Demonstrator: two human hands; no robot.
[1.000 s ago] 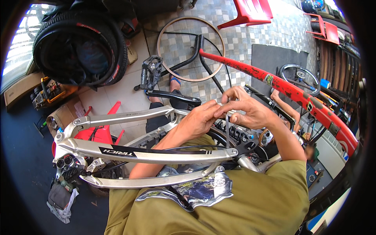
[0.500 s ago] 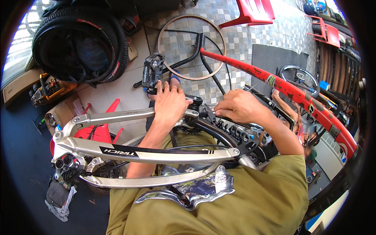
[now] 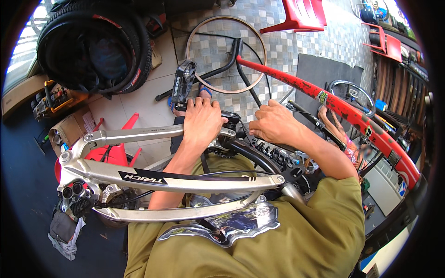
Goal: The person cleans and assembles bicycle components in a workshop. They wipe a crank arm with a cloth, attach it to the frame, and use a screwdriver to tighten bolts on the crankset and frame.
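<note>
Across my front lies a silver bicycle frame section (image 3: 194,180) with a dark lettered panel, its black tube (image 3: 252,155) and coil shock (image 3: 273,156) showing beyond it. My left hand (image 3: 201,121) is closed over the black crank arm (image 3: 230,116), whose end bears a black platform pedal (image 3: 184,83). To the right of the crank, my right hand (image 3: 276,123) has its fingers curled in above the frame. Beside its fingertips stands a thin dark strip; whether they grip it is hidden.
A red frame tube (image 3: 343,104) slants down the right side. A bare wheel rim (image 3: 187,48) lies on the tiled floor, near a red chair (image 3: 301,16). Stacked tyres (image 3: 46,51) fill the upper left. Another person's arm (image 3: 334,127) shows at the right.
My right hand has shifted slightly up and left, its fingers now more tightly curled. My left hand stays on the crank arm.
</note>
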